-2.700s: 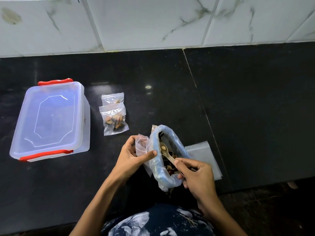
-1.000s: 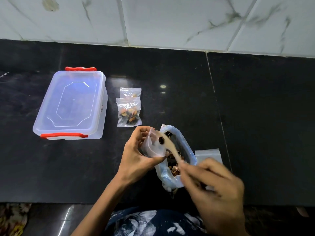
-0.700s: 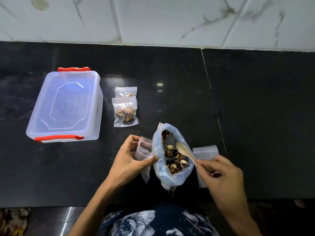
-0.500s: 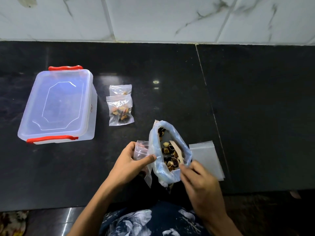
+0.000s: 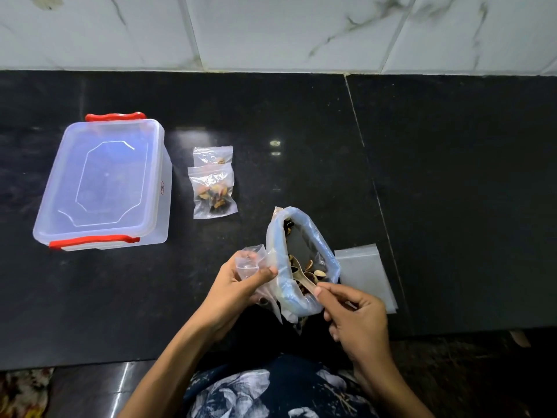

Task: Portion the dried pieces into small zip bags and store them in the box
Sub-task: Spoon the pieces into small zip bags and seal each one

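Note:
A large clear bag (image 5: 324, 251) with a rolled rim stands open on the black counter, holding brown and dark dried pieces (image 5: 313, 271). My right hand (image 5: 355, 318) pinches the handle of a small wooden spoon (image 5: 303, 277) whose bowl is down among the pieces. My left hand (image 5: 233, 289) holds a small open zip bag (image 5: 248, 262) against the big bag's left side. Two filled small zip bags (image 5: 213, 191) lie between the big bag and the box. The clear plastic box (image 5: 102, 182) with red clips stands at the left, its lid on.
A stack of flat unused zip bags (image 5: 364, 273) lies right of the big bag. The counter's front edge (image 5: 90, 365) runs close to my body. A white marble-tiled wall (image 5: 271, 31) closes the back.
The spoon tipped pieces into the small bag a second ago, then went back into the big bag. It now sits deeper among the pieces, with my right hand lower on the handle.

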`<control>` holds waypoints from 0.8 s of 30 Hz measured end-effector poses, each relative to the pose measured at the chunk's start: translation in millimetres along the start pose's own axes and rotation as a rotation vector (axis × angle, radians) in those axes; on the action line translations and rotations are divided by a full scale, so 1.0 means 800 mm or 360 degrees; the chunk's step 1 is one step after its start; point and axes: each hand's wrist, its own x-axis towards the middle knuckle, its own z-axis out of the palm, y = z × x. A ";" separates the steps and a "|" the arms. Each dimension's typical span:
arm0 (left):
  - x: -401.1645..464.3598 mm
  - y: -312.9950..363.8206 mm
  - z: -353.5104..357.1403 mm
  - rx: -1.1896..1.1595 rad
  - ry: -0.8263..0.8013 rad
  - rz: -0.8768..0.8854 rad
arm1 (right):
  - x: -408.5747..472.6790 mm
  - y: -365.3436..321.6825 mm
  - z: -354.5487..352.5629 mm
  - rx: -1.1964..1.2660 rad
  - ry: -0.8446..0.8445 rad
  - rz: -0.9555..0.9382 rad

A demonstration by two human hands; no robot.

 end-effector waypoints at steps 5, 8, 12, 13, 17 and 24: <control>-0.011 0.005 -0.005 0.0285 0.0124 0.0206 | -0.004 0.002 -0.012 0.0107 0.0092 0.0030; -0.017 0.010 -0.010 0.0443 0.0227 0.0349 | -0.006 0.003 -0.018 0.0166 0.0117 -0.0008; -0.021 0.018 -0.007 0.0535 0.0294 0.0483 | -0.010 0.002 -0.025 0.0201 0.0131 -0.0068; -0.020 0.020 -0.005 0.0532 0.0284 0.0514 | -0.011 0.001 -0.027 0.0196 0.0132 -0.0079; -0.014 0.024 0.002 0.0504 0.0228 0.0688 | -0.022 -0.014 -0.033 0.0222 0.0152 -0.0152; -0.006 0.029 0.017 0.0569 0.0159 0.0867 | -0.062 -0.063 -0.016 0.0028 0.0032 -0.0909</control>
